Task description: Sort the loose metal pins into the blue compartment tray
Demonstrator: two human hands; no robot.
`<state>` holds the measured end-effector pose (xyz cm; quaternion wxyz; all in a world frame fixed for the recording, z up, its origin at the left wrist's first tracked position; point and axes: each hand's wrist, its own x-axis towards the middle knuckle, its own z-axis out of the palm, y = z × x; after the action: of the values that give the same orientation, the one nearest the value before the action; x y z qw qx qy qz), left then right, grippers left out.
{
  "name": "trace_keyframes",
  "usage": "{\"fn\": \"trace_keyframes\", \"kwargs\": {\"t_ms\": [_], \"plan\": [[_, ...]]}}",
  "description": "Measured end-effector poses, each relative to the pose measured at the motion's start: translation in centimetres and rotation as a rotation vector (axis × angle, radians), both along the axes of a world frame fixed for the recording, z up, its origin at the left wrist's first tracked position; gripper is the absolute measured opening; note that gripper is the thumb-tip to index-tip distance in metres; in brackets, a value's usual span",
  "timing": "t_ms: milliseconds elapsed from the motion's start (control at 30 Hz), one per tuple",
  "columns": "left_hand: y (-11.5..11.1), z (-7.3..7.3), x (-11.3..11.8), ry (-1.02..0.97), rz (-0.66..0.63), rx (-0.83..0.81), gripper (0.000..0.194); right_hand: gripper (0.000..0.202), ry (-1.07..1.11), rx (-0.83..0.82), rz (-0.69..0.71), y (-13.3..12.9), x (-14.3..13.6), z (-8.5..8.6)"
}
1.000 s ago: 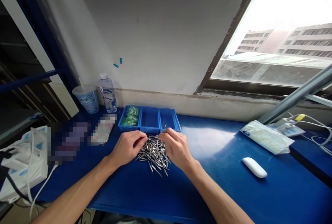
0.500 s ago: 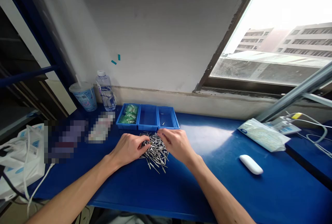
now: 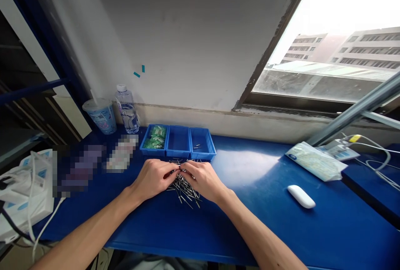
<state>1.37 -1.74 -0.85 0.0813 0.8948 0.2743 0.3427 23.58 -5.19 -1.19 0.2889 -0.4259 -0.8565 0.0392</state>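
Observation:
A loose heap of silver pop rivets lies on the blue table in front of me. My left hand reaches in at its left side, thumb and index finger pinched together. From the right, my right hand covers part of the heap, its fingers also closed in a pinch. Both sets of fingertips meet over the upper heap, at a small rivet mostly hidden between them. Just behind, the right blue bin has a few rivets on its floor.
The middle bin adjoins a left bin holding green-tinted packets. A water bottle and a lidded cup stand back left. At right lie a white mouse-shaped case and a soft packet. A power strip sits far left.
My right hand has moved left and down from the right bin's front edge to my left fingertips. More rivets show in the right bin. My left hand has barely moved.

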Motion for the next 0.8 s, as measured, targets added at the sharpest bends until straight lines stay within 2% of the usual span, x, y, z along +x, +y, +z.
{"fn": "trace_keyframes", "kwargs": {"t_ms": [100,200,333,467,633,700,800], "plan": [[-0.3,0.6,0.0,-0.108,0.021,-0.088,0.021,0.015,0.192,-0.018,0.010,-0.2,-0.3,0.3],[-0.5,1.1,0.0,-0.145,0.058,-0.120,0.024,0.011,0.405,-0.113,0.042,-0.5,-0.5,0.9],[-0.3,1.0,0.1,-0.110,-0.022,-0.103,0.017,0.010,0.571,-0.243,0.100,-0.7,-0.6,1.4],[-0.2,0.7,0.3,-0.095,-0.058,-0.162,0.011,0.019,0.689,-0.340,0.071,-0.7,-1.1,1.0],[-0.2,0.7,0.1,-0.083,-0.117,-0.211,0.014,0.033,0.607,-0.320,0.033,-0.6,-1.5,0.2],[-0.3,0.8,0.0,-0.079,-0.142,-0.248,0.015,0.037,0.503,-0.251,0.030,-0.6,-1.4,0.0],[-0.3,1.0,-0.2,-0.080,-0.139,-0.285,0.017,0.031,0.366,-0.104,0.020,-0.5,-1.2,-0.1]]}}
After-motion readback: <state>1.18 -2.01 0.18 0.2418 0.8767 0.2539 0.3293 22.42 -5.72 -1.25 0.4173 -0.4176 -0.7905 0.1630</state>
